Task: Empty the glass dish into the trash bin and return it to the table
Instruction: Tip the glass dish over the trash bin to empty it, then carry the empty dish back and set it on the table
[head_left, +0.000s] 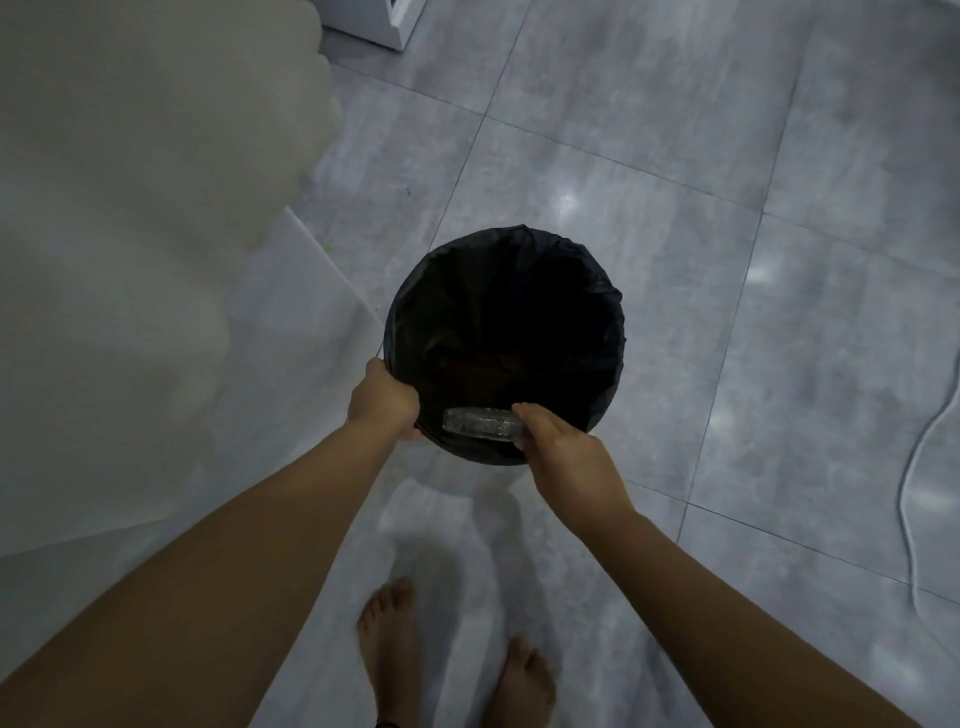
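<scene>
Hands meet at the near rim of a round trash bin lined with a black plastic bag (506, 291), which stands on a grey tiled floor (675, 156). The left hand (384, 400) is closed around the bin's near-left edge, fingers curled over the bag's rim. The right hand (561, 447) grips a clear round glass dish (480, 423) by its right end, fingers wrapped over the edge; the dish is tipped up on its side so only its thick rim shows, sitting just inside the bin's near wall, over the dark opening. Whether anything is left in the dish cannot be told, and the inside of the bin is too dark to read. Two bare feet (387, 639) stand on the tiles near the bottom. A pale, blurred surface (130, 208) fills the left side, and a white cable (919, 467) lies on the floor at far right
</scene>
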